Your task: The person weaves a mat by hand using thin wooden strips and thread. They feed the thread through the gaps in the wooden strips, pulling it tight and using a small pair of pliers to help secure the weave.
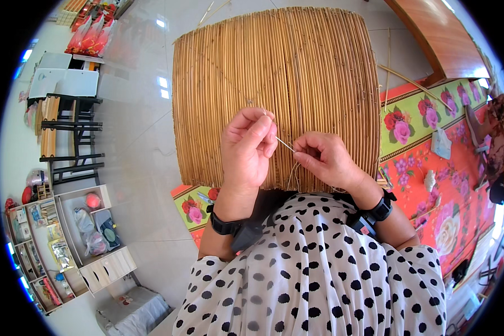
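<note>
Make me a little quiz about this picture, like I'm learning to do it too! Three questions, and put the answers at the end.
1. True or false: the stalk mat is bright blue.
2. Choose one: what pattern is on the person's clothing? a) stripes b) spots c) checks
3. Fill in: a thin pale strand runs between the left hand and the ____.

Key: 1. False, it's golden brown. 2. b. 3. right hand.

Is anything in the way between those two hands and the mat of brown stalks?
No, nothing visible stands between them. The left hand and right hand are over the stalk mat, with a thin pale strand running from one hand to the other.
</note>
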`<act>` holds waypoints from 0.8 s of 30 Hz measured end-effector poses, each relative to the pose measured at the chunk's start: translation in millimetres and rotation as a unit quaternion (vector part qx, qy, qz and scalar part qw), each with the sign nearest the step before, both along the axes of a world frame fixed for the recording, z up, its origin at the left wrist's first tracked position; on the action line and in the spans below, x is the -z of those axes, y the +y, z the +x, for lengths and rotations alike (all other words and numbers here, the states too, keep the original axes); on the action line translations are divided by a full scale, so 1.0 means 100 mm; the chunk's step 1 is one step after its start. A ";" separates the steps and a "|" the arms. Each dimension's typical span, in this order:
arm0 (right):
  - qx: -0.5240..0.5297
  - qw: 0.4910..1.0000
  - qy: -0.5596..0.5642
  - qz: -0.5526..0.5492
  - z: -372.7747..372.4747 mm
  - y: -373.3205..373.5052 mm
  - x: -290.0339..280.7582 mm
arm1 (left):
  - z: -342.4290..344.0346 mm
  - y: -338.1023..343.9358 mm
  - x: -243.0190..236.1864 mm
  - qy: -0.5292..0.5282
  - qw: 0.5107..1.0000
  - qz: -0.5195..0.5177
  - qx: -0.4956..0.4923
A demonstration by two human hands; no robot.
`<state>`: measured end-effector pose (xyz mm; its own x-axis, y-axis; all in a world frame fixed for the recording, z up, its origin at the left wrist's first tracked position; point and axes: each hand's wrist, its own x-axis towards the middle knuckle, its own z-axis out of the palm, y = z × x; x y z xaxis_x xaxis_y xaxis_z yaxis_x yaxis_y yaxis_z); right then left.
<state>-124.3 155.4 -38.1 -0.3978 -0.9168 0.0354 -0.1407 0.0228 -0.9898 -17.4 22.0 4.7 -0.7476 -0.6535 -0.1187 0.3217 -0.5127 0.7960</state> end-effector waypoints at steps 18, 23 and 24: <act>0.085 0.985 -0.135 -0.062 0.04 -0.01 0.18 | 0.00 -0.01 0.18 -0.117 0.981 -0.133 0.073; 0.099 0.986 -0.103 -0.091 0.04 -0.02 0.22 | 0.00 0.02 0.16 -0.119 0.971 -0.170 0.114; 0.096 0.987 -0.100 -0.084 0.04 -0.02 0.22 | 0.00 0.02 0.16 -0.128 0.967 -0.182 0.124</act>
